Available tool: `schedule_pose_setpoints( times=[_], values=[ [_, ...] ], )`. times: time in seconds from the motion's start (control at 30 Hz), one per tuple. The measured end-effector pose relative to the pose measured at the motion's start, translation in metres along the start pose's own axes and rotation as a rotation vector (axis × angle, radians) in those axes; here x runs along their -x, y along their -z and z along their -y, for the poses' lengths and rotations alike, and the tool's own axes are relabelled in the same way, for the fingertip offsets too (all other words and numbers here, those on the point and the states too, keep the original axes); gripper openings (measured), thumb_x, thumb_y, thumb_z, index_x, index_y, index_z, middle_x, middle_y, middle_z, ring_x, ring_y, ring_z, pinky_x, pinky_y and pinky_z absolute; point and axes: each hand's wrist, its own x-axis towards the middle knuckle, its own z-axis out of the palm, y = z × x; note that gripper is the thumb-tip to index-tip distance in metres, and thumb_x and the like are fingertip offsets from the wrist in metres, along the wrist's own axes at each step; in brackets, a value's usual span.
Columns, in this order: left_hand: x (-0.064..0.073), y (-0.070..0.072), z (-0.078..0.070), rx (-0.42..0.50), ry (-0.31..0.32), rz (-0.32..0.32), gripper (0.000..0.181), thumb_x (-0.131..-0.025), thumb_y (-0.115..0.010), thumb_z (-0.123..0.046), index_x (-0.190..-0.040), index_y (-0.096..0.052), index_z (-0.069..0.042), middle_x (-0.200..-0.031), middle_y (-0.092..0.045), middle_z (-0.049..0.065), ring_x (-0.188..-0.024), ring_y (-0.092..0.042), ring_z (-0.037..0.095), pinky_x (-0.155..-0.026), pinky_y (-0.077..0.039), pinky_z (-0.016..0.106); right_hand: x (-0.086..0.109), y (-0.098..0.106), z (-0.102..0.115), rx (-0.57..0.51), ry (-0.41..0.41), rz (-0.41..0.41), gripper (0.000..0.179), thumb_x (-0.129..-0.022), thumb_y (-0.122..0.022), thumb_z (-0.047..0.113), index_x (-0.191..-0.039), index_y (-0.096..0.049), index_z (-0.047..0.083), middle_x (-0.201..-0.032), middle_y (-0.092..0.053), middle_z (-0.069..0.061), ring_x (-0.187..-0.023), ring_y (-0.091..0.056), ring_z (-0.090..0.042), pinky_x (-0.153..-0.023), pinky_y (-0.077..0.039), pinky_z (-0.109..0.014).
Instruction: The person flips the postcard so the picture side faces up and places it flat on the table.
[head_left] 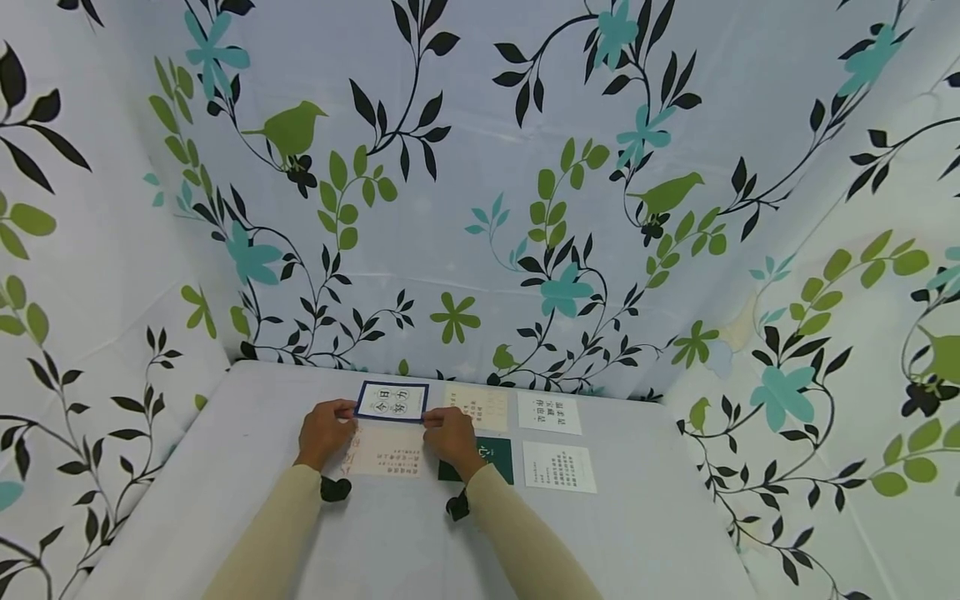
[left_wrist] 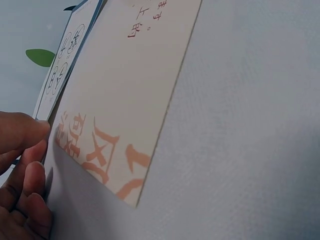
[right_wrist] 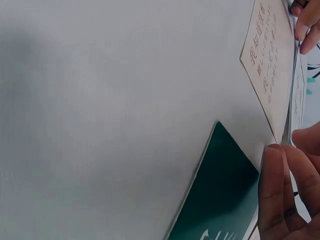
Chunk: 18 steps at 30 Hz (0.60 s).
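Note:
A white card with a dark blue border and large characters (head_left: pixel 392 401) is at the back left of the table, held between both hands. My left hand (head_left: pixel 326 435) pinches its left end between thumb and fingers, seen closely in the left wrist view. At the opposite end, the thumb and fingers of my right hand (right_wrist: pixel 287 185) pinch the card's lower right corner. Just in front lies a pale peach card with orange and red writing (left_wrist: pixel 125 100). A dark green card (right_wrist: pixel 217 185) lies beneath the right hand, which partly covers it in the head view.
Behind the green card lies a cream card with orange writing (head_left: pixel 487 407). Two white cards with black text, one at the back (head_left: pixel 549 412) and one nearer (head_left: pixel 559 468), are to the right. A leaf-and-bird patterned cloth (head_left: pixel 465 208) stands behind the white-covered table (head_left: pixel 645 517).

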Motion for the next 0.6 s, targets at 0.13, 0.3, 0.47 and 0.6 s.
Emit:
schedule_pose_setpoints(
  times=[0.13, 0.3, 0.47, 0.6],
  values=[
    [-0.001, -0.002, 0.002, -0.005, -0.001, 0.001, 0.04, -0.097, -0.069, -0.008, -0.137, -0.067, 0.001, -0.119, -0.073, 0.02, -0.112, -0.062, 0.037, -0.103, -0.046, 0.056, 0.001, 0.001, -0.001, 0.02, 0.003, 0.022, 0.032, -0.089, -0.077, 0.007, -0.119, -0.081, 0.019, -0.111, -0.082, 0.006, -0.114, -0.072, -0.02, -0.102, -0.055, -0.046],
    [-0.001, -0.004, 0.004, -0.013, 0.012, 0.009, 0.041, -0.098, -0.069, -0.01, -0.138, -0.067, -0.001, -0.122, -0.072, 0.019, -0.113, -0.061, 0.036, -0.104, -0.046, 0.055, 0.005, 0.003, -0.001, 0.034, 0.003, 0.049, 0.034, -0.088, -0.078, 0.007, -0.12, -0.08, 0.019, -0.114, -0.082, 0.004, -0.116, -0.071, -0.021, -0.103, -0.055, -0.047],
    [0.001, -0.001, 0.001, -0.005, 0.006, 0.015, 0.042, -0.099, -0.068, -0.01, -0.14, -0.066, 0.0, -0.124, -0.072, 0.02, -0.116, -0.061, 0.037, -0.107, -0.045, 0.058, 0.009, 0.006, 0.001, 0.012, 0.019, 0.078, 0.037, -0.089, -0.077, 0.004, -0.124, -0.078, 0.016, -0.123, -0.08, 0.0, -0.124, -0.071, -0.023, -0.104, -0.056, -0.046],
    [0.003, 0.0, -0.001, -0.013, 0.003, 0.016, 0.043, -0.099, -0.068, -0.011, -0.14, -0.065, 0.001, -0.126, -0.072, 0.022, -0.12, -0.061, 0.039, -0.109, -0.044, 0.058, 0.011, 0.008, 0.003, 0.01, 0.022, 0.099, 0.04, -0.091, -0.076, 0.004, -0.129, -0.076, 0.017, -0.133, -0.076, -0.002, -0.132, -0.067, -0.025, -0.105, -0.056, -0.045]
  ],
)
